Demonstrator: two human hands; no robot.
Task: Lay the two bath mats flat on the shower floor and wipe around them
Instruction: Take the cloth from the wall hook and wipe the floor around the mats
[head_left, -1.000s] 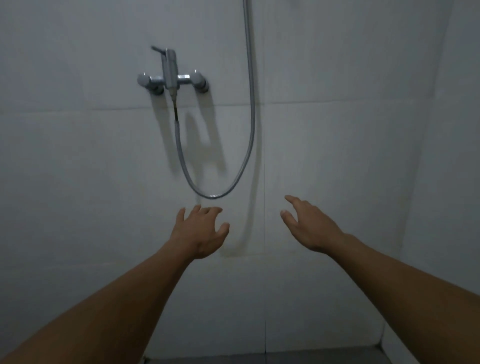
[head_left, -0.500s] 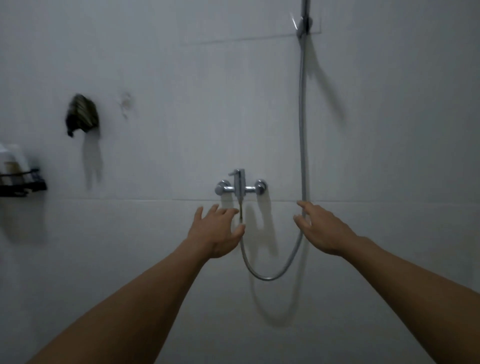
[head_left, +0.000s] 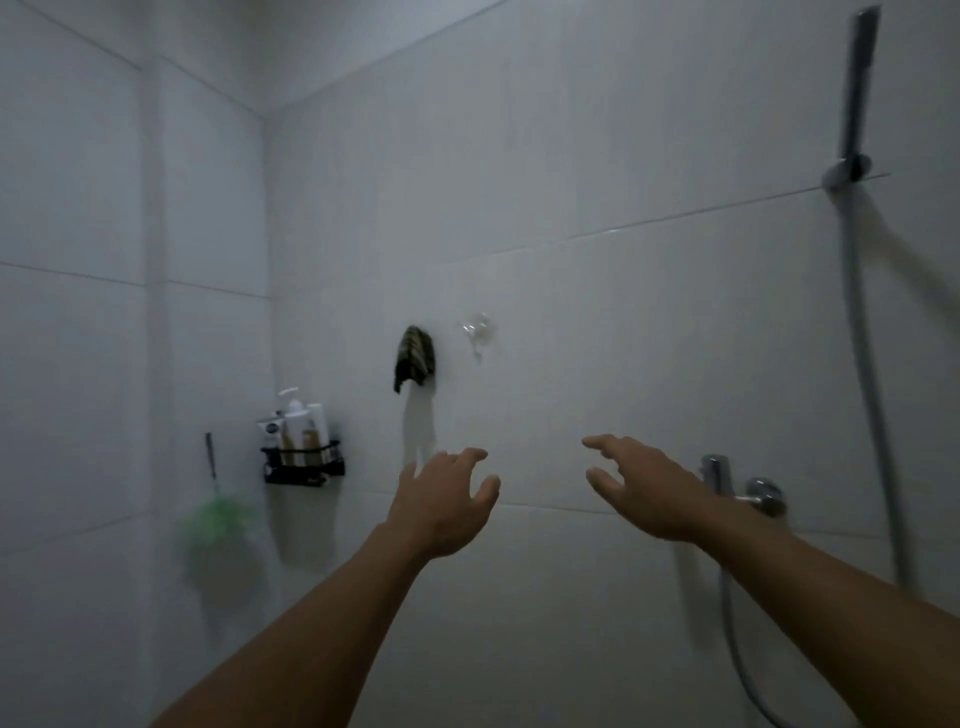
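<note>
Both my arms reach forward toward the white tiled shower wall. My left hand (head_left: 444, 501) is open with fingers spread and holds nothing. My right hand (head_left: 649, 493) is also open and empty, just left of the chrome mixer tap (head_left: 748, 491). A dark green cloth (head_left: 414, 357) hangs on the wall above and between my hands, well out of touch. No bath mat and no shower floor are in view.
A black wire caddy (head_left: 304, 462) with several bottles hangs near the corner. A green mesh sponge (head_left: 218, 517) hangs on the left wall. A clear hook (head_left: 479, 332) sits beside the cloth. The shower head and hose (head_left: 857, 291) run down the right side.
The view has swung up and to the left, off the floor edge and tap, bringing the corner, caddy and sponge into sight. Both hands stay open and raised in front.
</note>
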